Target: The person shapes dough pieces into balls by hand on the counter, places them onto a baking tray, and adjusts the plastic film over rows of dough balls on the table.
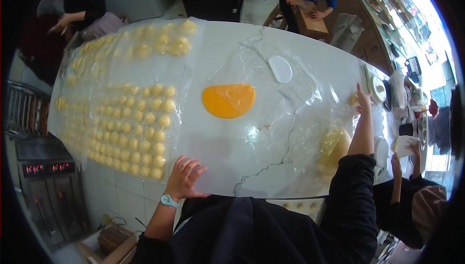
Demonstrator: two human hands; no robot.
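My left hand [186,176] rests at the table's near edge with fingers spread and nothing in it; a pale blue watch [168,200] is on its wrist. On the right, my right hand [363,100] reaches far forward, index finger stretched out, beside a small yellow dough piece [353,99] and a kitchen scale [376,87]. Below that forearm, a big lump of yellow dough [334,150] lies under clear plastic film. An orange half-round dough scraper [228,103] lies mid-table, with a white scraper [280,69] beyond it. Rows of dough balls [125,141] sit under plastic sheeting at left.
The pale marble-look table [261,179] carries loose clear film. A co-worker's hands [407,152] hold something white at right. Another person opens a cardboard box [310,21] beyond the table. A third person's hands [63,21] show far left. An oven [51,186] stands lower left.
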